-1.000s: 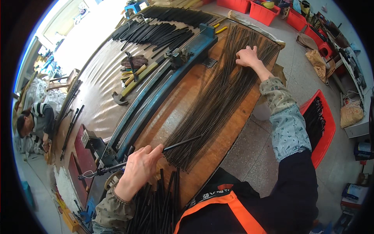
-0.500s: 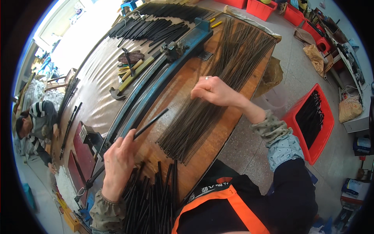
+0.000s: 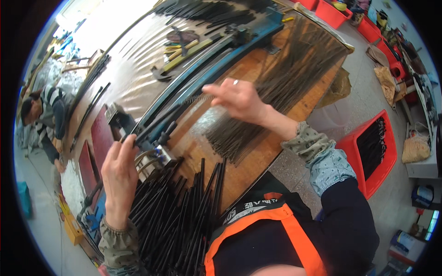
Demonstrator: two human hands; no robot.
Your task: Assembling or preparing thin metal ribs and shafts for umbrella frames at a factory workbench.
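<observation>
A slim black tube [image 3: 159, 122] slants up and to the right from my left hand [image 3: 120, 177], whose fingers are closed around its near end. From my right hand [image 3: 241, 102], a thin coil spring [image 3: 195, 98] stretches toward the tube's far end. My right thumb and fingers pinch the spring; motion blurs the place where spring and tube meet, so I cannot tell how far one is inside the other. Long springs [image 3: 235, 138] lie in a bundle under and beyond my right hand. A heap of black tubes [image 3: 179, 221] rests close to me, below the left hand.
A long blue metal rail [image 3: 221, 62] crosses the wooden table [image 3: 251, 163]. Past it lie a hammer [image 3: 161, 74] and more black tubes [image 3: 202, 14]. On the floor at right stands a red crate [image 3: 366, 188] of black pieces. A co-worker [image 3: 46, 110] is at far left.
My left hand has moved slightly left. My right hand has come away from the spring bundle, drawing a spring toward the tube. The view has shifted a little.
</observation>
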